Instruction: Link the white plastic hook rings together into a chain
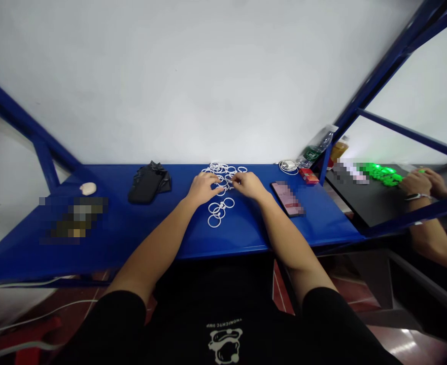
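Observation:
A pile of thin white rings lies on the blue table near the wall. Each ring seems to carry a small white nub, too small to make out. My left hand rests at the pile's left side, thumb and forefinger apart, with rings between and beneath them. From the right, my right hand reaches in with its fingers curled together in a pinch at a white ring, partly hidden by the fingertips. Closer to me, several more rings lie together in a short, overlapping row.
Left on the blue table are a black phone-like object on crumpled black plastic and a pale rounded object. Rightward lie a phone, a white cable, a red box and a bottle. Another person's hands work beyond the blue frame.

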A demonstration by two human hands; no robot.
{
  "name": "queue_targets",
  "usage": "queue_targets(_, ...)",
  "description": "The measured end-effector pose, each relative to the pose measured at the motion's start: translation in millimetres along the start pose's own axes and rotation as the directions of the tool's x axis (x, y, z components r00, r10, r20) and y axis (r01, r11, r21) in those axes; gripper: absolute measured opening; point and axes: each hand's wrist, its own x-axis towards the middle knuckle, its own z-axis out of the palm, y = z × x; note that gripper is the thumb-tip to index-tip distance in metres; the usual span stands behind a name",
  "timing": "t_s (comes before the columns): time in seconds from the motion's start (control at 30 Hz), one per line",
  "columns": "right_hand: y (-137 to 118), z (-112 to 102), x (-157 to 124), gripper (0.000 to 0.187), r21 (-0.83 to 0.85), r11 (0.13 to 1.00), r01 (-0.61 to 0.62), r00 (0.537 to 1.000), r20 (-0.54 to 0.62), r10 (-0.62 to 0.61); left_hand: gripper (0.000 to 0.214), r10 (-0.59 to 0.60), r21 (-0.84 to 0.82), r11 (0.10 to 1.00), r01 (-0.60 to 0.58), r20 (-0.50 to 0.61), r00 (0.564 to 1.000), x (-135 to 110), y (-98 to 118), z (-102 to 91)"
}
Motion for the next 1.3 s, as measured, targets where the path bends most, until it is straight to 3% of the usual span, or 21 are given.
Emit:
queue_targets(0.07,2,-1,-1,0.016,-0.004,1.0,-0.018,0.995,0.097,0.018,0.023,-0.038,0.025,0.999,0.038,0.018,0.999,-1,-5,3.2)
queue_targets(0.17,5,4,0,0.014,0.131,0.991,-0.022,0.979,0.205,-0.006,0.02,-0.065,0.045,0.997,0.064,0.033,0.997,-3,-10,8.1)
queue_targets(0.3,14,10,4,0.021,0.202,0.979,-0.022,1.0,-0.017,0.026,0.014,-0.12,0.073,0.99,0.12,-0.003,0.993,-3,-18,12.7)
queue_targets(0.37,21,11,5,0.022,0.16,0.987,-0.022,0.998,-0.054,0.031,0.013,-0.156,0.085,0.984,0.158,-0.039,0.987,-3,-23,13.6)
queue_targets(0.53,29,18,5,0.028,0.081,0.997,0.006,0.998,0.061,-0.011,0.012,-0.222,0.111,0.965,0.236,-0.131,0.966,-4,-34,12.7)
queue_targets(0.7,28,28,7,0.031,0.002,1.0,0.0,0.987,0.159,0.0,0.019,-0.282,0.07,0.956,0.285,-0.048,0.958,-3,-35,14.0)
queue_targets(0.83,27,28,8,0.037,0.018,0.998,0.06,0.992,0.113,-0.062,0.029,-0.209,-0.052,0.977,0.208,-0.021,0.978,0,-29,17.7)
queue_targets(1.0,24,24,6,0.028,0.115,0.985,0.13,0.991,-0.021,-0.129,0.029,-0.096,-0.111,0.99,0.083,-0.114,0.989,2,-17,12.8)
queue_targets(1.13,23,29,6,0.017,0.192,0.971,0.143,0.982,-0.151,-0.115,0.023,-0.011,-0.115,0.993,-0.006,-0.15,0.989,0,-3,5.4)
queue_targets(1.3,19,34,6,0.023,0.299,0.94,0.161,0.963,-0.257,-0.083,0.023,0.103,-0.119,0.986,-0.116,-0.108,0.989,-2,12,5.1)
